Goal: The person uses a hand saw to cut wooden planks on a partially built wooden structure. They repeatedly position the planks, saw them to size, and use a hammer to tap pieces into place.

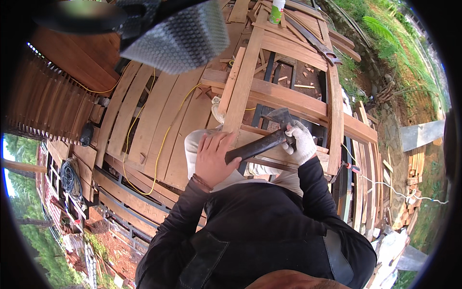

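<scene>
My right hand [300, 142], in a white glove, is closed on a hatchet near its head, with the metal head [276, 115] above it and the dark handle [257, 146] slanting down-left. My bare left hand [214, 154] lies by the lower end of the handle, touching it, with its fingers extended and slightly bent over the wood near my pale-trousered knee. What is under its palm is hidden. Beside it a long wooden plank [245, 82] runs away from me, crossed by another board [284, 96] on a timber frame over dark metal bars.
A hand saw [313, 41] and green-white bottle [276, 12] lie farther up. A yellow cable [168, 144] crosses the left planks near a coiled cable [71, 176]. A red-handled tool [351, 166] is at right, beside stacked timber [414, 183]. A bubbly-textured object [175, 41] hangs close, upper left.
</scene>
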Demonstrator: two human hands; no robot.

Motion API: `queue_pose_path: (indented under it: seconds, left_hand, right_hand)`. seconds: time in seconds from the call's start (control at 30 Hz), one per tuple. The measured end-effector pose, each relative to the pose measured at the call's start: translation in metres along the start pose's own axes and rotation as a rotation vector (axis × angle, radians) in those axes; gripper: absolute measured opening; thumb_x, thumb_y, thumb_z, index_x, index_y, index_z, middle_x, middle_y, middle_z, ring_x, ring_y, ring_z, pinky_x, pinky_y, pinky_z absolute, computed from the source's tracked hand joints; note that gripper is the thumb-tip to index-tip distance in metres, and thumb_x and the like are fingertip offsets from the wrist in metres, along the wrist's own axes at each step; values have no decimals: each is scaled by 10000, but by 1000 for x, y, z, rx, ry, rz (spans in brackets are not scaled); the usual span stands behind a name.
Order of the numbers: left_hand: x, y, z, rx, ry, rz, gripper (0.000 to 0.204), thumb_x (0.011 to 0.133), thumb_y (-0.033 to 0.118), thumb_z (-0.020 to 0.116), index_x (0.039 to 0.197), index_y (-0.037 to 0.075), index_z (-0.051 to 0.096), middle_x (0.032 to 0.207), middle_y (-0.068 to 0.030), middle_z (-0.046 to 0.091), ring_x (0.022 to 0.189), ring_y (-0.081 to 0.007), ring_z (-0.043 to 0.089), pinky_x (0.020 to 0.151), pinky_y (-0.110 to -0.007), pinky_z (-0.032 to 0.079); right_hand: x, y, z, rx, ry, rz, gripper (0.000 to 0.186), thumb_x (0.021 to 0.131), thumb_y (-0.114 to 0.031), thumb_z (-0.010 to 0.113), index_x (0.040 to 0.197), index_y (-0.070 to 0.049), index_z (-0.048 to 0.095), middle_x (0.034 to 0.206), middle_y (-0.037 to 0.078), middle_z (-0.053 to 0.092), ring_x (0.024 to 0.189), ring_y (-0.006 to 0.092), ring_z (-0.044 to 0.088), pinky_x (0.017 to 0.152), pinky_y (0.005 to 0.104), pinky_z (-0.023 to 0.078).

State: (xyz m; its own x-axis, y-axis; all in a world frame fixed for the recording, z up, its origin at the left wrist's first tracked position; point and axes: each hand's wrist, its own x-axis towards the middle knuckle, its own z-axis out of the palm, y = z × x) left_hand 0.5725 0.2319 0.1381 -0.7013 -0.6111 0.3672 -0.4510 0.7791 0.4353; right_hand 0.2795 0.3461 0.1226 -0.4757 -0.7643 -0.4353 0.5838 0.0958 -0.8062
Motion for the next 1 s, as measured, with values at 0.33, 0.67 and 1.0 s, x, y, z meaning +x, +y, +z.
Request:
queue_pose_path:
  seconds: [0.33,0.67,1.0]
  left_hand:
    - [-28,-12,20,-306,-232,-244,530,772,317,877,1176,31,685,920,-180,738,853,-361,742,752,-424,583]
    - [-64,-113,-25,-190,182,-813,453,780,279,817,1072,-23,648,801,-201,690,740,-365,696,670,-444,532]
    - [-177,-293,160,-89,-271,-1517,567,712,365,778,1087,-59,761,1103,-294,754,1110,-415,727,989,-462,566]
  right_hand:
    - [9,-18,29,-98,-404,16,394,940,-107,602,1325,-47,545,965,58,667,701,163,675,505,291,547]
    - [30,53,-21,-1623,-76,-777,405,936,-341,729,1233,-75,655,1082,188,729,1017,393,691,893,486,539]
    - [33,51,0,-1710,-66,-669,353,942,-324,730,1139,-34,687,1037,182,727,998,405,687,886,486,531]
